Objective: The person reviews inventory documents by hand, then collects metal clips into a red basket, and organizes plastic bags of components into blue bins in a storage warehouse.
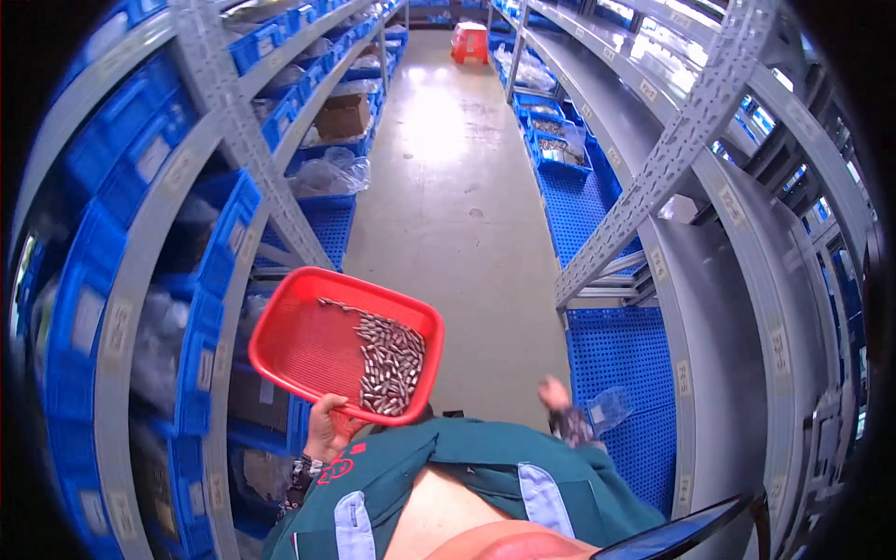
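A red plastic basket hangs in front of me, tilted, on the left of the aisle. My left hand grips its near rim, fingers wrapped round the edge. Many small silver, pointed metal pieces are heaped in its right part, and a thin line of them runs along the far wall. Their exact kind is too small to make out. My right hand hangs low at my right side, apart from the basket, near the blue perforated panel. Its fingers are blurred.
Grey metal racks flank the aisle floor. Blue bins with plastic bags fill the left shelves. On the right are bare grey shelves, a clear plastic piece and blue bins of parts. A red stool stands far ahead.
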The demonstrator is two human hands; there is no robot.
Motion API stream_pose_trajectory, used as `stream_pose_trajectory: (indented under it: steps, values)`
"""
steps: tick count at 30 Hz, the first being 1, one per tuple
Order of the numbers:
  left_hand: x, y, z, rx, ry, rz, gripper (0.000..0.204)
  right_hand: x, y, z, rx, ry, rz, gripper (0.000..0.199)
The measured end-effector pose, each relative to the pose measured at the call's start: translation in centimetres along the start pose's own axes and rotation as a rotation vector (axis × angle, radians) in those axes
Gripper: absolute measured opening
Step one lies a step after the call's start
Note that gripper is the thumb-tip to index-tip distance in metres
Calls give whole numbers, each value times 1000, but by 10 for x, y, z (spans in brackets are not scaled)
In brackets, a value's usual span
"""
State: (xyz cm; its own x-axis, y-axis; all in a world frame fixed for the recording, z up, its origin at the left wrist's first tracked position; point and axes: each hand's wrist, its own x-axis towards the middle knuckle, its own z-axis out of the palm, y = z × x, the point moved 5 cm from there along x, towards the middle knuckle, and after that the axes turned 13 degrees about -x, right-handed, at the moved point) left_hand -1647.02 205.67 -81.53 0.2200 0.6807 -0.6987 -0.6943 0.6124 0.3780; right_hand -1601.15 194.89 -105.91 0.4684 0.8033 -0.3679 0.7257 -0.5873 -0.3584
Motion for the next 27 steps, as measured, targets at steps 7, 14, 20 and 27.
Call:
stream_pose_trajectory:
  steps: [7,14,20,27]
  values:
    - [109,63,110,91,-17,-62,30,175,-237,-181,328,230,-368,25]
    - [243,125,220,125,-63,-63,13,176,-58,-51,-112,-297,72,34]
    - [367,141,326,150,-115,-98,3,227,57,26,-227,-348,532,23]
    - [457,196,426,8,-30,-53,13,514,-113,-164,121,-141,323,28]
